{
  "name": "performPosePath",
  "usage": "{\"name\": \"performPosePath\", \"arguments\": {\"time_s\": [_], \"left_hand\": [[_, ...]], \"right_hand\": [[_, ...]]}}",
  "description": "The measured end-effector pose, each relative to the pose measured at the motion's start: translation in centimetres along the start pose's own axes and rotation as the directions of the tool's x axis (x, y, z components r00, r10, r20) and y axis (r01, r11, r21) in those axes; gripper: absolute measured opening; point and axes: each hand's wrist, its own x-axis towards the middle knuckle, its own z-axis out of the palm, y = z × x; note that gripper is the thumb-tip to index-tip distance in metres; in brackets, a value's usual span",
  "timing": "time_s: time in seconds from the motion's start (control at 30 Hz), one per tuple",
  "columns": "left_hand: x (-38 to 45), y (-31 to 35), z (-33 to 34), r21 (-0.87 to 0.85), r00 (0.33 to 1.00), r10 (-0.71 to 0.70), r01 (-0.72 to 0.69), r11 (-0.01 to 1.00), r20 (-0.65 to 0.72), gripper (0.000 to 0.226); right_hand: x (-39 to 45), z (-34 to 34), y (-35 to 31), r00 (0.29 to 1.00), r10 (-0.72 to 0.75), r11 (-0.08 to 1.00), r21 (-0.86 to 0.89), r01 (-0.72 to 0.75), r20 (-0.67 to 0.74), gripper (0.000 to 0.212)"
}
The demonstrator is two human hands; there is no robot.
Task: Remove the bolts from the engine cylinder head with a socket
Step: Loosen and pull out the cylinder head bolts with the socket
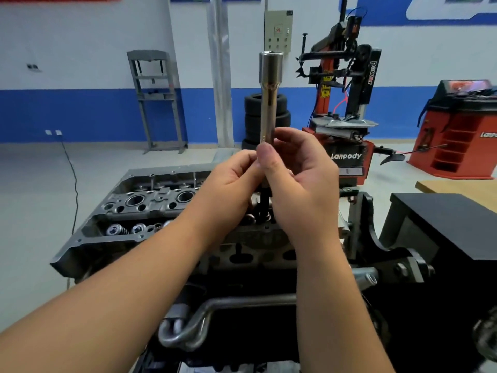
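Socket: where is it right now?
Head view, centre frame: the long chrome socket stands upright, held up above the cylinder head, its lower end pinched by the left hand and the right hand.

Lighting: bright, even, from overhead; diffuse, no hard shadows. Soft shade only beneath the forearms and under the engine head point(150, 211). Glare: pale streak down the upright metal socket point(269, 95), mild sheen on the white wall point(80, 44). Sharpness: moderately soft overall, lettering on the red machine point(347, 146) legible. Distortion: wide-angle bowing at edges, floor line curved. Blur: dark shape at bottom right corner out of focus.
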Motion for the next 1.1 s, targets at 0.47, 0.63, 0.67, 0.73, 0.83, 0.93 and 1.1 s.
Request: {"name": "performPosePath", "arguments": {"time_s": [0.47,0.63,0.67,0.73,0.83,0.93,1.1], "left_hand": [[-0.1,0.1,0.5,0.042,0.998,0.052,-0.051,0.998,-0.033,0.02],[0.1,0.1,0.6,0.12,0.996,0.013,-0.002,0.993,-0.091,0.017],[0.1,0.2,0.6,0.107,0.996,0.005,0.004,0.994,-0.086,0.022],[0.0,0.4,0.5,0.05,0.999,-0.025,0.027,0.998,-0.035,0.036],[-0.2,0.5,0.2,-0.074,0.997,-0.068,0.071,0.995,0.042,0.032],[-0.2,0.3,0.2,-0.033,1.0,-0.026,0.026,0.999,-0.017,0.021],[0.0,0.3,0.4,0.127,0.99,0.018,-0.001,0.992,-0.138,0.023]], "right_hand": [[4.6,1.4,-4.4,0.995,0.1,0.979,-0.177,-0.096,0.012,0.02],[6.1,3.5,-7.7,0.972,0.138,0.99,-0.064,-0.128,0.19,0.03],[6.3,4.0,-8.0,0.973,0.136,0.986,-0.117,-0.115,0.189,0.028],[6.9,4.5,-8.2,0.97,0.187,0.98,-0.104,-0.173,0.157,0.032],[7.8,4.1,-8.9,0.881,0.408,0.898,0.07,-0.435,0.238,0.033],[7.9,3.7,-9.2,0.814,0.533,0.838,-0.012,-0.545,0.231,0.03],[7.1,5.2,-9.3,0.865,0.503,0.857,-0.131,-0.499,-0.003,0.027]]}}
